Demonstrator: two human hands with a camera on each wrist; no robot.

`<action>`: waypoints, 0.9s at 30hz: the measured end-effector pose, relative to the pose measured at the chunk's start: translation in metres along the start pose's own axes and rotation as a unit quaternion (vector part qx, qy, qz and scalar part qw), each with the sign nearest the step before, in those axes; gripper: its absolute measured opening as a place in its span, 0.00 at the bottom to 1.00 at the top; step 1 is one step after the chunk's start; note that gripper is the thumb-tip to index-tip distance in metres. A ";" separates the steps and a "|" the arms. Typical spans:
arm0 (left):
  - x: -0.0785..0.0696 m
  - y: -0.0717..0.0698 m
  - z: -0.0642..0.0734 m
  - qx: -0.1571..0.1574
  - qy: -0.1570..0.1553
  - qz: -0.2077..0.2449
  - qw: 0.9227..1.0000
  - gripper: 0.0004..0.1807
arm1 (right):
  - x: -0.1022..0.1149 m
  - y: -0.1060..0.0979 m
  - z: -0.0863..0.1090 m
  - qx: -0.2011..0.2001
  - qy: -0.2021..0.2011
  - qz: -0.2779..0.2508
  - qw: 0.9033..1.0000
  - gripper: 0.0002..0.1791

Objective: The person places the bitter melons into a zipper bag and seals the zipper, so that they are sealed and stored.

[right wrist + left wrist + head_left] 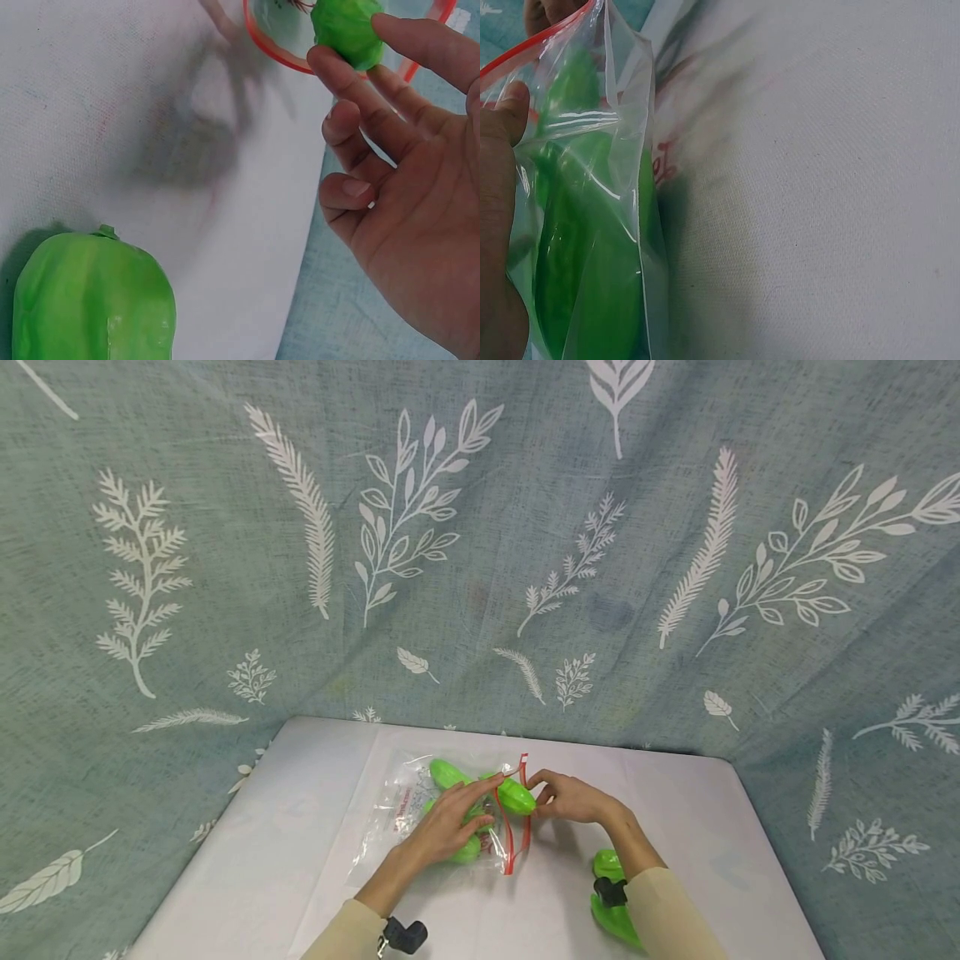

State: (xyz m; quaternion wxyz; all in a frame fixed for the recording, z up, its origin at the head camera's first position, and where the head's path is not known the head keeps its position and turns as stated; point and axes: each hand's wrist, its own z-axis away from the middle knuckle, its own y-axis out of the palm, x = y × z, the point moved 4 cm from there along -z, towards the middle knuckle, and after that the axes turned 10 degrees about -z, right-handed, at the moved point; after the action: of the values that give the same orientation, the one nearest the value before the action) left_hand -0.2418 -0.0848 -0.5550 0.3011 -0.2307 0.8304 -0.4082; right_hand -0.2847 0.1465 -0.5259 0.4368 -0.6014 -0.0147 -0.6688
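A clear zip bag (378,839) with a red-edged mouth lies on the table, several bright green toy vegetables (462,850) inside it. My left hand (442,827) rests over the bag with fingers stretched toward the red rim (510,852); in the left wrist view its thumb (511,112) lies along the plastic. At the mouth, my right hand (573,797) pinches the near end of a long, bumpy green toy vegetable (517,797), whose other end reaches into the bag. The right wrist view shows thumb and fingers on its rounded tip (349,34), the remaining fingers curled loosely.
Beneath my right forearm lie a rounded green toy vegetable (606,864) with a short stem and a longer green one (615,922). The white-covered table (247,860) meets a leaf-patterned cloth (450,568) at the back and sides.
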 end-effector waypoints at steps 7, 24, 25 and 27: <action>-0.001 -0.001 0.001 -0.006 -0.001 0.004 1.000 0.39 | 0.000 0.002 -0.001 0.005 -0.013 -0.006 1.000 0.25; -0.003 0.000 0.001 -0.006 0.006 0.009 1.000 0.39 | 0.002 0.005 -0.007 -0.013 -0.038 -0.003 0.999 0.17; -0.003 0.000 0.001 -0.005 0.006 0.009 1.000 0.39 | 0.002 0.005 -0.007 -0.015 -0.040 -0.001 0.999 0.16; -0.002 0.001 0.002 -0.001 0.004 0.008 1.000 0.39 | 0.004 0.006 -0.007 -0.022 -0.040 0.006 0.999 0.15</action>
State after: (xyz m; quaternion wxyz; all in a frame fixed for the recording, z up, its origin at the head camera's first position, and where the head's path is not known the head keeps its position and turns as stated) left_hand -0.2389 -0.0837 -0.5558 0.3009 -0.2232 0.8337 -0.4056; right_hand -0.2865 0.1368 -0.5276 0.4268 -0.6374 -0.0139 -0.6414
